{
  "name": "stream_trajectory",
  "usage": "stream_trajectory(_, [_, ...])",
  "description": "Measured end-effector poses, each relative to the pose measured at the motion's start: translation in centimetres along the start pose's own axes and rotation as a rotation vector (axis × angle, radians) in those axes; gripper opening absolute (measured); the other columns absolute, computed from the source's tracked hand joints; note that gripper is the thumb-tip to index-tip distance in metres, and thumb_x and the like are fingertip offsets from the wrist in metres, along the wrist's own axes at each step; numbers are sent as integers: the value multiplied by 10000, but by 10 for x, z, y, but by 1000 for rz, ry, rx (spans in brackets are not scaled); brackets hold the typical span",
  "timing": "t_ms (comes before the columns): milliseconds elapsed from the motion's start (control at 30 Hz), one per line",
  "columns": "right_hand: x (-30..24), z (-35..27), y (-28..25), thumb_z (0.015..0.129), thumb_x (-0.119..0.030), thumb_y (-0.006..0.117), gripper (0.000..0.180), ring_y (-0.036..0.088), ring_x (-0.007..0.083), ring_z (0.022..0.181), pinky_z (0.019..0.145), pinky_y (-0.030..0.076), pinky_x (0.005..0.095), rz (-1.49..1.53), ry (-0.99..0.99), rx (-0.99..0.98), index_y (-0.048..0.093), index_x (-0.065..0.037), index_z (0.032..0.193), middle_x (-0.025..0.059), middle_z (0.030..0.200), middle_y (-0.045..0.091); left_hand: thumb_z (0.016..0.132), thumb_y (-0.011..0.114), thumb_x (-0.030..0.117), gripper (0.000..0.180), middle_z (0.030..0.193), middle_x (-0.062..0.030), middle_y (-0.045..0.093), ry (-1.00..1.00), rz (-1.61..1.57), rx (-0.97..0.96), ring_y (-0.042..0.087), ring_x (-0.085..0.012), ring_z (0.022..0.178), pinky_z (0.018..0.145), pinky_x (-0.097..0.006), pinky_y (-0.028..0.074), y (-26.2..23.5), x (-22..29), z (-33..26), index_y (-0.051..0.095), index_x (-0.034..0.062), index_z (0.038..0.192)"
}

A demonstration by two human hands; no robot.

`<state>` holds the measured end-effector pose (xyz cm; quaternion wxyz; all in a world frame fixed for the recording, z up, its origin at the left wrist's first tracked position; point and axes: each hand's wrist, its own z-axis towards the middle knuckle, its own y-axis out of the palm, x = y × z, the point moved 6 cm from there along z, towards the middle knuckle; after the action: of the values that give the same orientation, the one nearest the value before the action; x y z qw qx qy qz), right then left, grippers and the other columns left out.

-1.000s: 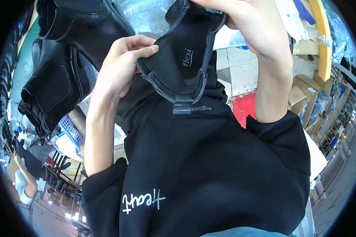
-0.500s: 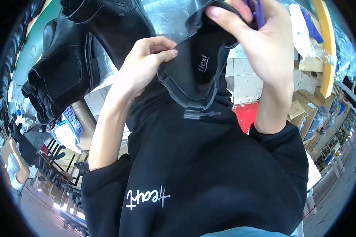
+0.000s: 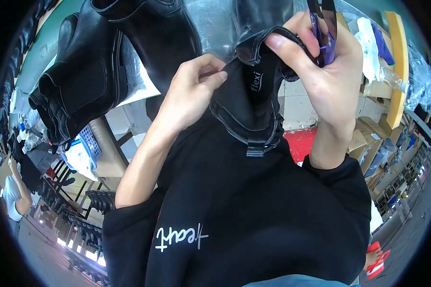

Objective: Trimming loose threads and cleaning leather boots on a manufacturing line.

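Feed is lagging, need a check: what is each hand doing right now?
Left hand: closed, pinching the black leather piece.
Right hand: closed on the same piece, purple-handled snips in its fingers.

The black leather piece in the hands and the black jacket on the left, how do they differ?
The leather piece is pinched by the left hand and right hand; the jacket on the left is touched by neither. The piece looks smaller, with a plastic clip at its lower edge; the jacket looks bulkier and folded. Both are black, shiny and stitched along the seams.
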<state>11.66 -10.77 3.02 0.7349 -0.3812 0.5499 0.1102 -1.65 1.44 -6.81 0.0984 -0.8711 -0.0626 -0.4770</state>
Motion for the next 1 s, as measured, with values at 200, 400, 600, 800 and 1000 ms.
stream_trajectory(200, [5,-1,-6,785,-22,740,376,487,58,667,595,373,208,38,-59,-13,389,-85,663,29,770,603,865,624,69,177,879,-92,664,-11,-41,-15,627,-148,856,806,-274,481,2,4,0,621,-59,987])
stream_trajectory(400, [15,3,-5,740,-150,759,232,493,108,588,561,425,279,103,0,85,586,2,772,55,629,529,794,691,20,292,1022,-110,637,212,4,-7,634,-167,938,810,-271,505,-6,46,13,589,-20,1064])
stream_trajectory(600, [19,1,1,700,-161,738,260,571,292,651,603,452,384,135,-54,120,575,8,811,146,697,563,736,704,-44,446,1168,-145,583,594,323,104,562,-265,1117,943,-354,431,0,76,12,567,-3,1159])
stream_trajectory(800, [-3,-31,-45,736,-185,753,333,537,276,668,581,415,367,112,-177,483,501,24,799,107,796,511,745,698,0,413,1118,-151,584,725,473,24,587,-289,1031,886,-349,450,23,101,19,569,-45,1135])
stream_trajectory(1000, [-11,-72,-41,697,-189,806,340,554,264,682,579,429,353,97,-188,350,517,-32,786,92,783,507,750,602,-116,428,1105,-107,608,342,-28,111,598,-194,1018,925,-304,464,26,47,22,548,-16,1162])
